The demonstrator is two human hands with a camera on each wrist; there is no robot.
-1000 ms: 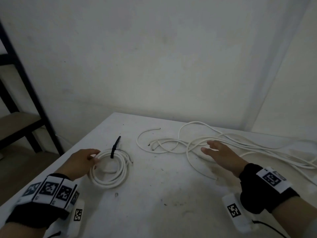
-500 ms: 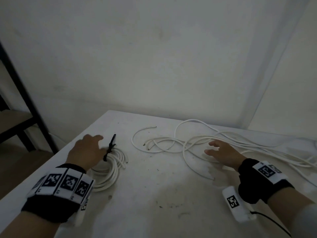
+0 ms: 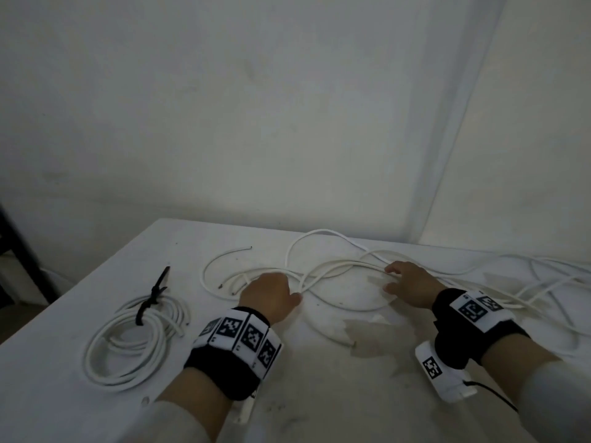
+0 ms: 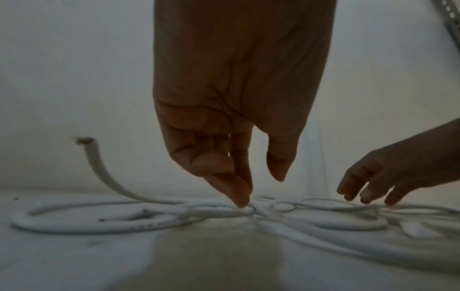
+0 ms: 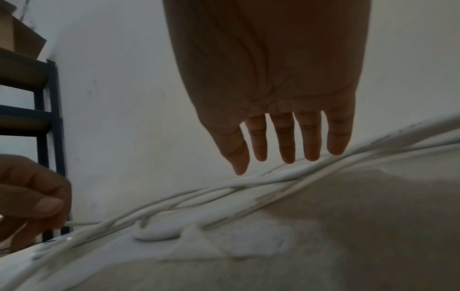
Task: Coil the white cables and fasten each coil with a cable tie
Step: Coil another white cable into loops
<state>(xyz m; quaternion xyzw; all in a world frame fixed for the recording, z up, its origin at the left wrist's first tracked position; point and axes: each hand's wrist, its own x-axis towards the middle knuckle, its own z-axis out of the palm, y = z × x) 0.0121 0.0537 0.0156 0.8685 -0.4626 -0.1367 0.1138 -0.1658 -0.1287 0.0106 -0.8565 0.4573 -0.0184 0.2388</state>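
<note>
One finished coil [image 3: 134, 343] of white cable is seen at the lower left of the head view, lying flat on the white table [image 3: 319, 394]. It is bound at its upper edge by one black cable tie [image 3: 153, 298], whose free tail points up and to the right.

A tangle of loose white cables [image 3: 335, 270] is spread across the centre and right of the same view; how many separate cables it contains cannot be told. Three cut ends are seen at its left side, one of them raised off the table in the left wrist view [image 4: 86, 140].

Two hands are in view, both over the tangle. The left hand [image 3: 268, 295] is placed at its left part; in the left wrist view its fingertips [image 4: 240, 200] are brought down onto one strand with the thumb held apart, so nothing is gripped. The right hand [image 3: 409, 282] is held at the right part, its fingers [image 5: 286, 141] straight and slightly spread just above the strands, with nothing grasped.

One dark metal shelf [image 5: 47, 126] stands against the wall at the left edge of the right wrist view.
</note>
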